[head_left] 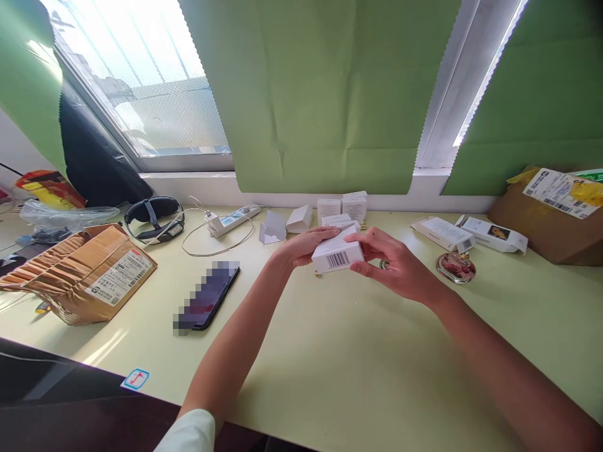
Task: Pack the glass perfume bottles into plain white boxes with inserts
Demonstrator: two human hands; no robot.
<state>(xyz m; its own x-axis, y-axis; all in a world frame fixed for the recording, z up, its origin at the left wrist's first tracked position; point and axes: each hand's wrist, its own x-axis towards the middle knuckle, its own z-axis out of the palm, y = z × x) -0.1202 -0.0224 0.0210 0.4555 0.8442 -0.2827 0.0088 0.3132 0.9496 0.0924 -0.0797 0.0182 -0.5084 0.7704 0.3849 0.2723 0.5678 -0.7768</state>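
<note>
A small white box (pixel 338 254) with a barcode on its near side is held above the middle of the table. My left hand (pixel 308 246) wraps round its left side, the fingers partly hidden behind it. My right hand (pixel 389 258) grips the box's right end, with the thumb low and the fingers on top. Just behind stand more small white boxes (pixel 328 207), one partly covered by the held box. An open white box (pixel 299 218) and an unfolded white flap piece (pixel 272 227) lie left of them. Small gold-coloured bits show on the table near my hands.
A phone (pixel 210 295) and a torn brown parcel (pixel 108 270) lie left, with a black head strap device (pixel 157 220) and a power strip (pixel 233 220) behind. At right are two long white boxes (pixel 443 233), a round clear-topped object (pixel 456 267) and a cardboard box (pixel 541 220).
</note>
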